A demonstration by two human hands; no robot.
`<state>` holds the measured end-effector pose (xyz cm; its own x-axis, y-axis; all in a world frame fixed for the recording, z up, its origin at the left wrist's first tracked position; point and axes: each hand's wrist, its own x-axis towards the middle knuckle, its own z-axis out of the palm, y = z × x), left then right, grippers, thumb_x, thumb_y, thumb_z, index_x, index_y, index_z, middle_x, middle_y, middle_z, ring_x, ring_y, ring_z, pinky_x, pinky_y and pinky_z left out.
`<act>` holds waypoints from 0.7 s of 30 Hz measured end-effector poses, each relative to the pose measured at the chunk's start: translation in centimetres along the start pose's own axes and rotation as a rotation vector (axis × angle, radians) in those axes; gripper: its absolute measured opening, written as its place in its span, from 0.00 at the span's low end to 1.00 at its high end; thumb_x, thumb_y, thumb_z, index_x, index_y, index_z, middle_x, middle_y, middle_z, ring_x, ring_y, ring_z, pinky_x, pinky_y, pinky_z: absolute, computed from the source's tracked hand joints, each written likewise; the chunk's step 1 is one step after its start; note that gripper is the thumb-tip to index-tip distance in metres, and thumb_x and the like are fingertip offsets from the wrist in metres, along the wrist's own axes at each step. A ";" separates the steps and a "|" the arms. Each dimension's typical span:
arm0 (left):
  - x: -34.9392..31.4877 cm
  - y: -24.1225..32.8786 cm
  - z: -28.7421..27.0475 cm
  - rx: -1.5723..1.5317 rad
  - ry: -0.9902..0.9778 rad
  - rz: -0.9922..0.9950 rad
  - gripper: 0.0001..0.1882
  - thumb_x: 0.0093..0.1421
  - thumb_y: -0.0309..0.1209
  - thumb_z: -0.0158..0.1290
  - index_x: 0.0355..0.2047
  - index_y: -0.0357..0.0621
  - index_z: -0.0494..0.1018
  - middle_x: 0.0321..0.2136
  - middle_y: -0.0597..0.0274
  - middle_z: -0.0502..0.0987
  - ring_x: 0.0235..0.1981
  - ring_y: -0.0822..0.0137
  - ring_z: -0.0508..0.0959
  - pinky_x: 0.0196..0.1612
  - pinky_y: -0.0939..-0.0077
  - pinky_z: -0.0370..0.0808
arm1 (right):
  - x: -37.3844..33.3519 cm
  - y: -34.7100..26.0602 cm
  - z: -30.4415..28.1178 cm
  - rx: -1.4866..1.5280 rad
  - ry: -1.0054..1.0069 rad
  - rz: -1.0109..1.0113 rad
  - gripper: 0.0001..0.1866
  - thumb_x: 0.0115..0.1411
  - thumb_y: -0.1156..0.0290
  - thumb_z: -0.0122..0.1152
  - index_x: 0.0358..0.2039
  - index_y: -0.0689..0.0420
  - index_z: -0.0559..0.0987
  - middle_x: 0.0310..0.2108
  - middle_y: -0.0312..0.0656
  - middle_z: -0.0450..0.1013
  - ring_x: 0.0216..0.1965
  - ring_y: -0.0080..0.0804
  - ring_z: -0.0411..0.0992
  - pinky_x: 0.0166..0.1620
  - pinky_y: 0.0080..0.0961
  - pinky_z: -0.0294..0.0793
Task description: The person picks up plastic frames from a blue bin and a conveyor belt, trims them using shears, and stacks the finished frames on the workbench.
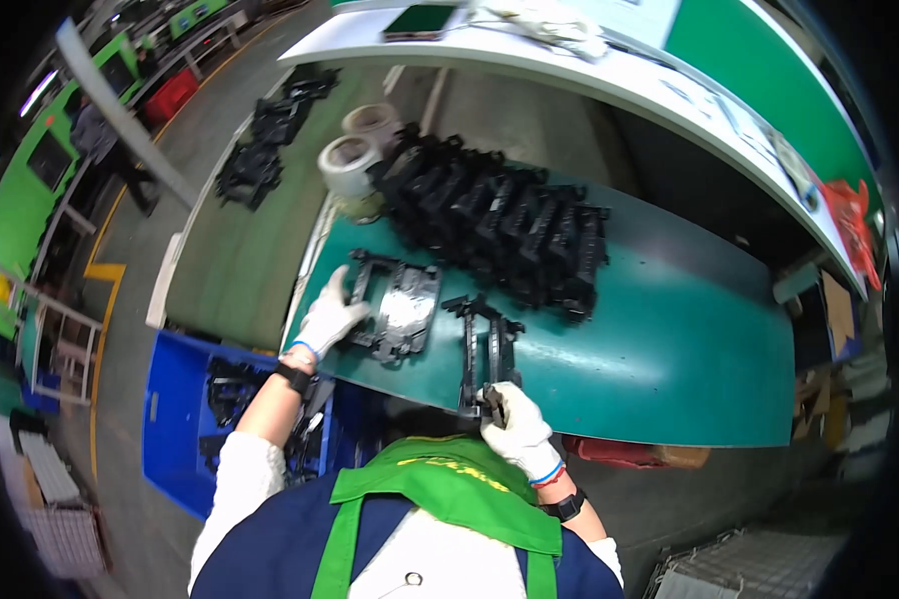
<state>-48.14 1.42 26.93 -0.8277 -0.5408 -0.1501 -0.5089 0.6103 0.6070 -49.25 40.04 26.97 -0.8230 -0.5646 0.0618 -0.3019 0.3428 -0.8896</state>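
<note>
My left hand (332, 317), in a white glove, has its fingers apart at the left edge of a black plastic frame (408, 304). That frame lies flat on the green tabletop (659, 339) and has a shiny panel in it. My right hand (517, 427), gloved too, is closed at the near end of a second, narrower-looking black plastic frame (489, 344) by the table's front edge. A small dark piece shows between its fingers; whether it belongs to the frame I cannot tell.
Behind the frames stands a row of several stacked black frames (499, 215), with rolls of clear tape (350, 165) beside it. A conveyor belt (240, 260) at the left carries more black parts (250, 172). Below is a blue bin (175, 419) of parts; a white shelf (659, 95) spans the back.
</note>
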 end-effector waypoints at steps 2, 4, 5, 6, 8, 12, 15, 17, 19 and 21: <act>1.4 -6.0 0.8 -0.114 -0.044 0.131 0.48 0.59 0.32 0.62 0.77 0.42 0.54 0.64 0.48 0.74 0.58 0.54 0.79 0.59 0.62 0.76 | -0.9 0.5 -0.6 0.044 0.003 0.004 0.18 0.51 0.85 0.62 0.45 0.62 0.79 0.37 0.42 0.77 0.39 0.31 0.77 0.47 0.26 0.78; 1.7 -5.8 2.2 -0.223 -0.112 0.265 0.51 0.59 0.30 0.62 0.79 0.41 0.48 0.69 0.50 0.69 0.61 0.57 0.76 0.61 0.64 0.74 | -3.2 2.4 -1.9 0.195 0.044 0.082 0.19 0.50 0.87 0.61 0.44 0.61 0.78 0.38 0.41 0.77 0.38 0.31 0.77 0.47 0.26 0.78; 0.8 -3.2 1.9 -0.403 -0.222 0.250 0.51 0.59 0.28 0.61 0.79 0.41 0.48 0.71 0.50 0.65 0.64 0.58 0.74 0.63 0.65 0.72 | -4.5 3.3 -2.8 0.271 0.075 0.127 0.19 0.50 0.88 0.61 0.44 0.61 0.78 0.38 0.41 0.77 0.38 0.31 0.77 0.46 0.26 0.78; -0.7 -0.3 0.9 -0.579 -0.326 0.222 0.50 0.59 0.27 0.60 0.79 0.41 0.48 0.74 0.51 0.60 0.67 0.59 0.71 0.65 0.66 0.70 | -5.6 3.4 -3.9 0.270 0.100 0.133 0.19 0.50 0.88 0.61 0.44 0.61 0.78 0.38 0.41 0.77 0.38 0.31 0.77 0.46 0.26 0.78; -3.2 5.0 -0.9 -0.745 -0.432 0.186 0.50 0.60 0.26 0.60 0.79 0.40 0.48 0.77 0.52 0.56 0.69 0.60 0.68 0.68 0.66 0.68 | -8.2 3.0 -6.3 0.134 0.283 0.003 0.23 0.50 0.90 0.58 0.48 0.60 0.75 0.42 0.41 0.75 0.40 0.31 0.77 0.45 0.28 0.80; -6.3 13.9 0.8 -0.669 -0.824 0.425 0.45 0.67 0.30 0.59 0.79 0.39 0.48 0.77 0.52 0.55 0.76 0.61 0.57 0.75 0.65 0.57 | -10.9 8.9 -9.1 0.281 0.528 0.136 0.25 0.54 0.91 0.57 0.53 0.60 0.72 0.44 0.43 0.74 0.40 0.32 0.78 0.43 0.30 0.83; -7.9 21.7 3.8 -0.673 -1.007 0.516 0.42 0.69 0.33 0.57 0.78 0.41 0.50 0.75 0.54 0.58 0.74 0.62 0.60 0.75 0.66 0.58 | -8.8 8.6 -12.4 0.538 0.841 0.193 0.23 0.53 0.90 0.57 0.50 0.60 0.72 0.43 0.41 0.73 0.42 0.27 0.74 0.42 0.27 0.81; -8.5 27.0 6.4 -0.633 -1.030 0.525 0.39 0.69 0.31 0.55 0.78 0.44 0.54 0.68 0.55 0.66 0.64 0.64 0.70 0.67 0.68 0.68 | -8.0 10.6 -14.2 0.477 0.921 0.106 0.24 0.56 0.89 0.58 0.53 0.59 0.71 0.44 0.43 0.74 0.39 0.30 0.77 0.41 0.29 0.84; -8.4 32.5 8.0 -0.518 -0.992 0.544 0.38 0.68 0.31 0.55 0.77 0.46 0.56 0.63 0.55 0.73 0.56 0.66 0.77 0.61 0.69 0.74 | -7.2 12.4 -15.2 0.442 0.970 0.059 0.25 0.57 0.89 0.58 0.55 0.59 0.71 0.44 0.44 0.75 0.38 0.32 0.78 0.41 0.30 0.85; -7.7 37.0 9.2 -0.285 -0.874 0.499 0.35 0.66 0.30 0.54 0.74 0.47 0.63 0.46 0.57 0.81 0.37 0.69 0.80 0.44 0.72 0.79 | -5.6 13.8 -16.0 0.515 1.008 0.005 0.25 0.56 0.88 0.59 0.55 0.59 0.71 0.44 0.43 0.75 0.38 0.31 0.78 0.41 0.30 0.85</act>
<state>-62.76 33.56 43.38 -0.8693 0.4110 -0.2746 -0.0818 0.4284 0.8999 -56.49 60.00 21.60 -0.9066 0.3783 0.1872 -0.2554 -0.1387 -0.9568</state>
